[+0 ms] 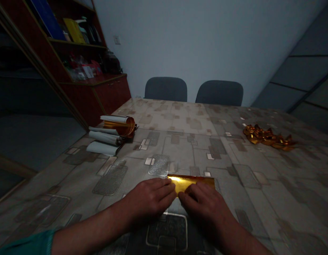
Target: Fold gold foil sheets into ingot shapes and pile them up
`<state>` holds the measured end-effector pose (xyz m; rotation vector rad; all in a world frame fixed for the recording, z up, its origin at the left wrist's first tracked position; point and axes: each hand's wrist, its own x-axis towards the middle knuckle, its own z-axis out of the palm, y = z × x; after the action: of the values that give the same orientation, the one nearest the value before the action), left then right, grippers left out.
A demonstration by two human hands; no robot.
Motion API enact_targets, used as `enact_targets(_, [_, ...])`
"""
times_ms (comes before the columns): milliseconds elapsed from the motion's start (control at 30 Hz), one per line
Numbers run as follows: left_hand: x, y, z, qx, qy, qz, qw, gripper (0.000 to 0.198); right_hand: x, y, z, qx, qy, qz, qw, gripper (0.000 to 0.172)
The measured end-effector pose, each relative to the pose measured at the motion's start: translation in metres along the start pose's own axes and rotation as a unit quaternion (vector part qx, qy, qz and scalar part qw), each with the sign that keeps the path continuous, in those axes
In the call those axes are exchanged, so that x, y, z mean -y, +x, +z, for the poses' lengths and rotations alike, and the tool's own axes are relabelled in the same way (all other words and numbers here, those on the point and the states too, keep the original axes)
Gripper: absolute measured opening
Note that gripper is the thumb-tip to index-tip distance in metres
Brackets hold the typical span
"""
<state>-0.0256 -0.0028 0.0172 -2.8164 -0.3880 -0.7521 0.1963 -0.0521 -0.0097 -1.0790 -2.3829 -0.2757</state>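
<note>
A small rectangle of shiny gold foil paper (181,182) lies on the patterned tablecloth in front of me. My left hand (154,194) is closed at its left end, fingers together, the fingertips on the foil. On the right part of the sheet, my right hand (203,202) is closed with its fingers curled and the thumb near the front edge. Both hands hide the near side of the paper, so I cannot see how its lower edge is folded.
At the left of the table (177,120) sits a folded stack of gold-and-white paper sheets (104,136). Several folded gold foil pieces (268,137) lie at the right. Two grey chairs (166,88) stand behind the far edge, and a red cabinet (105,92) is at back left.
</note>
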Motion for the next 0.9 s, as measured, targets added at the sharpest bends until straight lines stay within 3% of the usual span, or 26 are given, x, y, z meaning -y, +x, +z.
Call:
enact_targets(233, [0.001,0.006,0.003,0.027,-0.002,0.0,1.0,0.026,-0.003,0.008,-0.002,0.006,0.001,0.014,1.0,0.022])
enact_targets(433, [0.001,0.014,0.006,0.135,-0.008,-0.021,0.991,0.022,-0.005,0.008,-0.004,0.013,0.022,0.031,0.999,0.014])
enact_targets(533, [0.001,0.018,0.005,0.16,-0.008,-0.034,0.986,0.018,-0.004,0.008,-0.004,0.024,0.02,0.037,0.999,0.01])
enact_targets(700, [-0.002,0.02,0.004,0.123,-0.013,-0.075,0.989,0.02,-0.006,0.008,-0.003,-0.001,-0.004,0.019,1.0,0.017])
enact_targets(900, [-0.002,0.013,0.007,0.058,0.006,-0.045,0.997,0.028,-0.004,0.008,-0.003,-0.026,-0.024,0.001,0.999,0.031])
